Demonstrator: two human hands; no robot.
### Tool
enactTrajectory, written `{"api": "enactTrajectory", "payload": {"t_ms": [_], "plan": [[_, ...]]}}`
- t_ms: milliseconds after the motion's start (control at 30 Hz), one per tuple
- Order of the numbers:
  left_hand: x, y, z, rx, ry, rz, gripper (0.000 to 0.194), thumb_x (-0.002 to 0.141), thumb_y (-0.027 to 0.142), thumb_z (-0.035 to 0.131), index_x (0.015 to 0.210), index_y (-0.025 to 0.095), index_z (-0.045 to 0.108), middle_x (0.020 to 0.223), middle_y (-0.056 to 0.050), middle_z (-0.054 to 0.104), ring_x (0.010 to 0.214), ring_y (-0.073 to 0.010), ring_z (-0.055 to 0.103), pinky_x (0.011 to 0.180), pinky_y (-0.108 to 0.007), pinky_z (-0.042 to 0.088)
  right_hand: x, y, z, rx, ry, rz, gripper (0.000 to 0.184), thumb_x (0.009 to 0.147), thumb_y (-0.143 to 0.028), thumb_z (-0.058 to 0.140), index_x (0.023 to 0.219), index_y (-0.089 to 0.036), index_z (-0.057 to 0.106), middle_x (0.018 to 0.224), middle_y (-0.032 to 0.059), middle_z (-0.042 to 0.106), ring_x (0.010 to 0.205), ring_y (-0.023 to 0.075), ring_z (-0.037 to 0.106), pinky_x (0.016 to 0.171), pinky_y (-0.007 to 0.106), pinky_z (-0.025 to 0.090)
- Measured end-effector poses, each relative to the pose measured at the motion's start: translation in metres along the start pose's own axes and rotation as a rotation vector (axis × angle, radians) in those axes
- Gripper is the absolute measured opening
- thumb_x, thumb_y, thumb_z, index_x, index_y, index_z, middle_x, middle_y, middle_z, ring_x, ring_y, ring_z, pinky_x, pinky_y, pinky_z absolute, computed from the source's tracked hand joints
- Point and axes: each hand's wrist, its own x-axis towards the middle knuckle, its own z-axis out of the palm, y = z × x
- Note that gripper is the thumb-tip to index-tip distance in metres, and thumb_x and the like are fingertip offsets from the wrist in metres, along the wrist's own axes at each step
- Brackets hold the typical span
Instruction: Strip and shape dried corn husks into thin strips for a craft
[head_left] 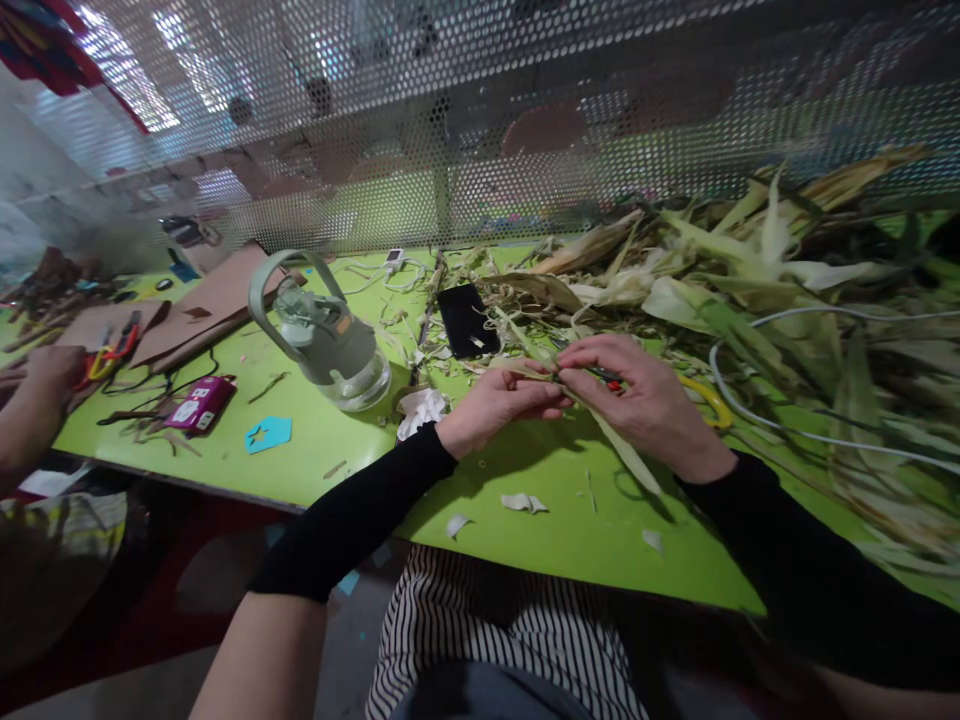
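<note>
Strips of pale green corn husk (626, 449) are pinched between my two hands above the green table. My left hand (517, 395) has its fingers closed on the husk from the left. Close beside it, my right hand (637, 395) grips the same husk, with one strip hanging down below the palm. Something red and dark, perhaps part of a tool, shows behind my right fingers; a yellow loop (709, 402) lies just past that hand. Behind my hands lies a black phone (466, 320). Small husk scraps (523, 503) lie in front.
A large heap of corn husks (750, 270) with a white cable covers the right side. Left of me stand a green-lidded bottle (322, 335), a crumpled tissue (421, 410), a blue paper piece (268, 434) and a purple box (199, 404). A co-worker's hand (56, 375) holds scissors. A perforated metal screen (420, 130) runs behind.
</note>
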Motion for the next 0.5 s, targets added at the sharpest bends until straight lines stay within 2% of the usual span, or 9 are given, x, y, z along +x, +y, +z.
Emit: {"api": "enactTrajectory", "payload": {"t_ms": [100,267,400,500], "plan": [[0.0021,-0.0022,-0.003,0.036,-0.021,0.012,0.02,0.078,0.018,0.077,0.092,0.013,0.065,0.084,-0.004,0.073,0.082,-0.0147,0.072,0.09,-0.036,0.056,-0.0001,-0.0002,-0.0019,0.002,0.029,-0.02,0.012,0.09,-0.029,0.06,0.086,-0.026,0.07,0.097,0.0083,0.074,0.097,0.0298,0.068,0.092,0.052,0.053],[0.0036,-0.0038,-0.0057,0.117,-0.113,0.059,0.033,0.074,0.029,0.081,0.1,0.01,0.072,0.086,-0.005,0.074,0.08,-0.013,0.069,0.094,-0.037,0.055,-0.0007,0.0,-0.0027,0.001,-0.049,-0.052,0.014,0.089,-0.027,0.06,0.094,-0.029,0.073,0.103,0.0063,0.073,0.104,0.029,0.067,0.094,0.05,0.053],[0.0031,-0.0044,-0.0068,0.125,-0.117,0.041,0.04,0.07,0.034,0.085,0.099,0.01,0.072,0.086,-0.007,0.075,0.083,-0.0154,0.071,0.089,-0.036,0.056,-0.0007,0.0031,-0.0012,0.007,-0.011,-0.048,0.014,0.09,-0.027,0.059,0.09,-0.029,0.072,0.099,0.0064,0.073,0.101,0.0287,0.068,0.093,0.05,0.053],[0.0024,-0.0032,-0.0066,0.099,-0.093,-0.006,0.036,0.069,0.032,0.087,0.093,0.01,0.071,0.084,-0.006,0.075,0.082,-0.0153,0.071,0.087,-0.035,0.056,-0.0011,0.0028,-0.0032,0.011,-0.036,-0.067,0.018,0.089,-0.021,0.056,0.094,-0.028,0.072,0.104,0.0071,0.073,0.106,0.0292,0.067,0.097,0.052,0.052]]}}
